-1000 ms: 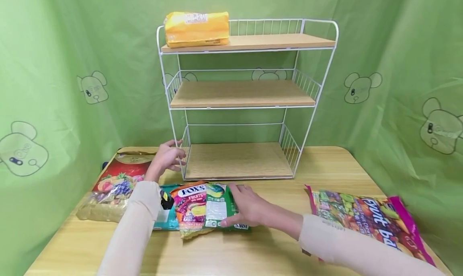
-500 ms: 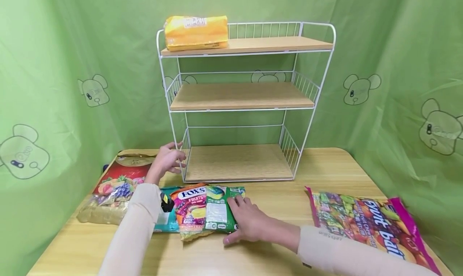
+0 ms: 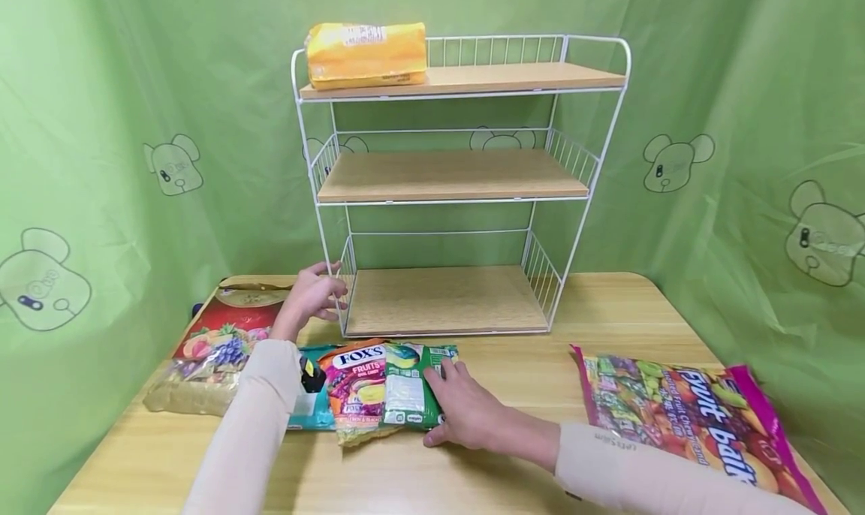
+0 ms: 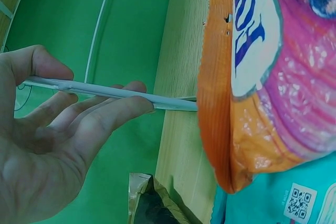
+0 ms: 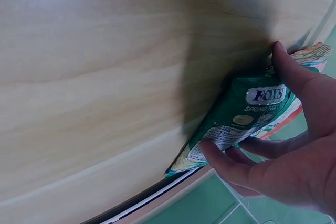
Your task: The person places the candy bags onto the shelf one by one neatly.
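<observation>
My left hand (image 3: 312, 296) holds the lower left front post of a white wire rack with three wooden shelves (image 3: 449, 301). In the left wrist view its thumb and fingers lie on either side of the thin white post (image 4: 100, 91). My right hand (image 3: 466, 408) grips the right side of a green Fox's candy bag (image 3: 405, 387), thumb at the near edge and fingertips on the face. In the right wrist view this bag (image 5: 247, 108) stands tilted between thumb and fingers. A red-purple Fox's fruits candy bag (image 3: 357, 383) lies partly under it, overlapping a teal bag (image 3: 314, 410).
A yellow packet (image 3: 368, 55) sits on the top shelf at the left. The large red and gold bag (image 3: 226, 342) lies on the table's left side, behind the left forearm. At the right lies a pink-edged fruit candy bag (image 3: 689, 417). Green cloth surrounds the table.
My right hand has drawn back a little toward the bag's right edge, its thumb sliding off the face to the near corner. The left hand stays on the post.
</observation>
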`<state>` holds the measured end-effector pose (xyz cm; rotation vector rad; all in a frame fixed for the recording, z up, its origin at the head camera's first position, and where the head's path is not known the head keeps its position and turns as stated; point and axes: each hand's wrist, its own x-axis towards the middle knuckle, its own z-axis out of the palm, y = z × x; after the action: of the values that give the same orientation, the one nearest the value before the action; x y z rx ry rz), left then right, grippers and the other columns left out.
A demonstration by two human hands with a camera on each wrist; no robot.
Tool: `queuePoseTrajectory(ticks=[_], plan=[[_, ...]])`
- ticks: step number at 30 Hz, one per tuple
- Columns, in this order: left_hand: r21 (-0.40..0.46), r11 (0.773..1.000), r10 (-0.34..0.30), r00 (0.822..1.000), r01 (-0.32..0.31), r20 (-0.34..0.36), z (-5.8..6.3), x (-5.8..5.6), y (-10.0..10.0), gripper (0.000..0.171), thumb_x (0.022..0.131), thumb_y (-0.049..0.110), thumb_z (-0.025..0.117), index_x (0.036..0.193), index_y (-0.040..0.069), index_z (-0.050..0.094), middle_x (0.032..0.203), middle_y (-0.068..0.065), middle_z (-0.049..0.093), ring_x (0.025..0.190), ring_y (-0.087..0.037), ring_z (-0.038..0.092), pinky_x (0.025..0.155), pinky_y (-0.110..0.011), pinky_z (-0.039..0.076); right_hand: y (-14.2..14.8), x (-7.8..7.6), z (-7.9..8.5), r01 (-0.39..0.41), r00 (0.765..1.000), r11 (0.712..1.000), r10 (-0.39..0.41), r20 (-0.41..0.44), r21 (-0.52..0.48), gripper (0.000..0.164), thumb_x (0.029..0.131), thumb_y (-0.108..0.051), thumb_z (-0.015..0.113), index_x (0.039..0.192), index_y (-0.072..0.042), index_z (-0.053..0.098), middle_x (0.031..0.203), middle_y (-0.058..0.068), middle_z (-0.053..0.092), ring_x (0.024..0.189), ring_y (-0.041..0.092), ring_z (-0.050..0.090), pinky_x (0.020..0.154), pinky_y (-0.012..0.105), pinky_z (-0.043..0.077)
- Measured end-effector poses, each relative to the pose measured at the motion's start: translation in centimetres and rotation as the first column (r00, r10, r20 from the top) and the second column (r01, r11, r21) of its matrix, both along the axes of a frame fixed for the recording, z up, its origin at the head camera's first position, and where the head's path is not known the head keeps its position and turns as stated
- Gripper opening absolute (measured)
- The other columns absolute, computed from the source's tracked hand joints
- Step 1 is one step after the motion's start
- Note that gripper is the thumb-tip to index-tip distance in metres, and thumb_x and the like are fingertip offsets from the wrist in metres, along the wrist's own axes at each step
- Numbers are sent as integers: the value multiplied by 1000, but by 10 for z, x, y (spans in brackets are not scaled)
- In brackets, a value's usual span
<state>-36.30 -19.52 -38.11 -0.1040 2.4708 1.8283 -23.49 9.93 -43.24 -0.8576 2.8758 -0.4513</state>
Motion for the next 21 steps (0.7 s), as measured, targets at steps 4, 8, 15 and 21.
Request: queuePoseTrajectory(ticks=[4, 8, 15, 21], plan=[[16, 1000, 0, 1000, 0, 15, -2, 0, 0, 75, 87, 6, 60, 158, 14, 36, 129, -25, 61, 104, -42, 70, 66, -39, 66, 1, 1, -1, 9, 1000, 1000, -9, 2, 2, 102, 68, -43, 92, 150, -4, 44, 145, 28, 44, 135, 45, 44, 108, 57, 50], [26, 1000, -3, 1000, 3, 20, -4, -1, 0, 76, 87, 6, 60, 158, 14, 36, 133, -28, 59, 104, -42, 71, 65, -38, 66, 2, 2, -2, 7, 1000, 1000, -7, -14, 14, 98, 70, -41, 91, 149, -5, 45, 144, 27, 45, 135, 45, 45, 108, 56, 51], [10, 1000, 2, 1000, -3, 8, -2, 0, -1, 74, 87, 6, 60, 157, 14, 38, 132, -27, 59, 98, -37, 73, 69, -42, 66, 3, 0, 0, -11, 997, 1000, 12, -79, 12, 81, 73, -32, 89, 138, -2, 52, 131, 21, 56, 120, 35, 57, 102, 48, 56], [9, 1000, -5, 1000, 5, 3, 1, 0, 0, 75, 87, 5, 60, 158, 12, 36, 131, -27, 60, 93, -33, 74, 72, -45, 66, 8, -2, 6, -41, 991, 996, 30, -127, -81, 57, 74, -22, 87, 122, -6, 61, 113, 13, 65, 98, 23, 63, 84, 36, 62]])
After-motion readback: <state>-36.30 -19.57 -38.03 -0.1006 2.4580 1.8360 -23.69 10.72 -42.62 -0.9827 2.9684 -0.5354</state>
